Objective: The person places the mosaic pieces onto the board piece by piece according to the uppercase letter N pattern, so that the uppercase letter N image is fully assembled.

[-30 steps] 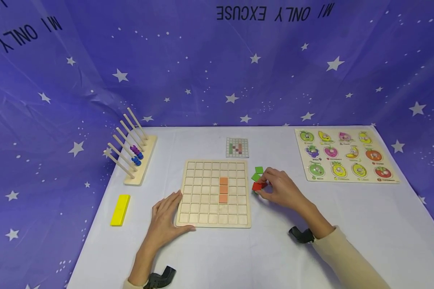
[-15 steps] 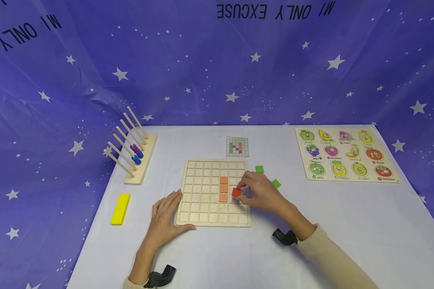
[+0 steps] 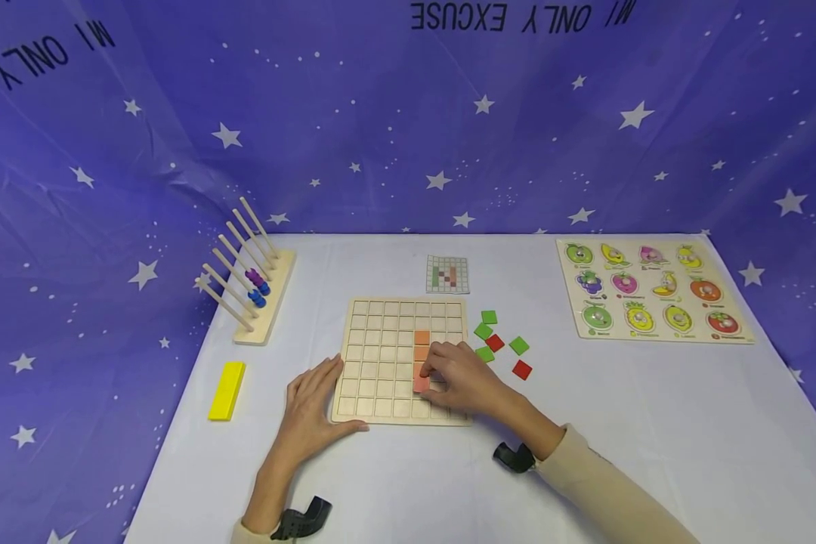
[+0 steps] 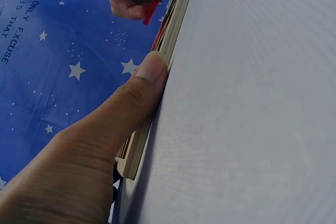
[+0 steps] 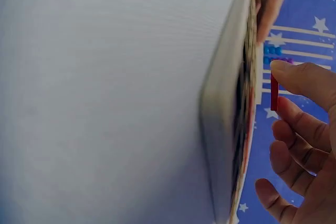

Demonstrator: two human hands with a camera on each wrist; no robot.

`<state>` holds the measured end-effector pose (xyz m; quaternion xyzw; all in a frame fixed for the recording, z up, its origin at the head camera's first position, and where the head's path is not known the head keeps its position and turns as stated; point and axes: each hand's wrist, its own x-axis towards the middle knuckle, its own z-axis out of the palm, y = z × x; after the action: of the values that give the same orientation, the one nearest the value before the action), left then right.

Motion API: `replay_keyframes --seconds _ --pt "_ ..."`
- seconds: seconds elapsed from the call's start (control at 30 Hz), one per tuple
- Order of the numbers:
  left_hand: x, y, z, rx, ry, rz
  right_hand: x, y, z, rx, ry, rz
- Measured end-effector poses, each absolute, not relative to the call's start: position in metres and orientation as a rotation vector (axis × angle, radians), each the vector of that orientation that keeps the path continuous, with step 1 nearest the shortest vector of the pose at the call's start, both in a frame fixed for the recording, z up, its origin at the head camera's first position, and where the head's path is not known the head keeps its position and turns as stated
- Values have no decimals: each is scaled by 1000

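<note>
Between thumb and index finger, the right hand pinches a red square tile over the wooden grid board, just below a column of orange tiles. The right wrist view shows the red tile edge-on in that pinch, other fingers bent. At the board's near left corner rests the left hand, thumb along the near edge and fingers at the left side. To the board's right lie several loose green tiles and two red tiles.
Behind the board lies a small pattern card. A wooden peg rack with blue and purple beads stands at the left, a yellow block nearer. A fruit puzzle board lies at the back right.
The right hand has moved left from the loose tiles to the orange column, carrying a red tile picked from them. The left hand has stayed at the board's corner.
</note>
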<state>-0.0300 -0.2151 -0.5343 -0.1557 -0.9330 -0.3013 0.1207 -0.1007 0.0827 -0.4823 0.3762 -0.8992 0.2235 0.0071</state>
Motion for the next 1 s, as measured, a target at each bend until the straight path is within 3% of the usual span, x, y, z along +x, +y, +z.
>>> replay_keyframes --seconds 1.0 --pt "-29 -214 -533 -449 -2739 -894 -98 80 -490 1189 -2863 668"
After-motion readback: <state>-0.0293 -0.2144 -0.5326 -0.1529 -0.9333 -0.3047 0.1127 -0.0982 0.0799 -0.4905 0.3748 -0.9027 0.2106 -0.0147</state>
